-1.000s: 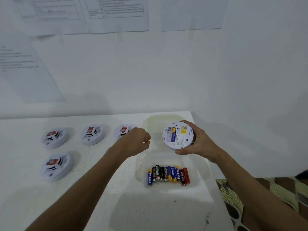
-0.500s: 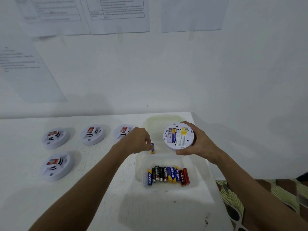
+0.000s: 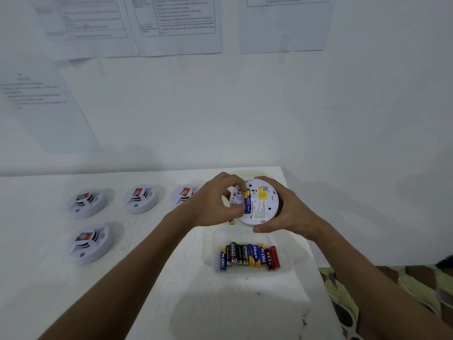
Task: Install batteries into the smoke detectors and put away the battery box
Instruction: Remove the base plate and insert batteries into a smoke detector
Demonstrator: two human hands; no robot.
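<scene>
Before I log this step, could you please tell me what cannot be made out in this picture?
- Head view: the left hand covers the detector's empty battery slot, so seating is unclear.
- A battery peeks from under that hand; whether it is held or lies in the box cannot be told.
- The third detector is partly hidden by the left hand.
- Wall papers: print too small, top cut off.

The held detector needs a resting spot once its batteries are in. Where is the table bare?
Bare table lies between the lower-left detector and the battery box. The back row of detectors is crowded.
</scene>
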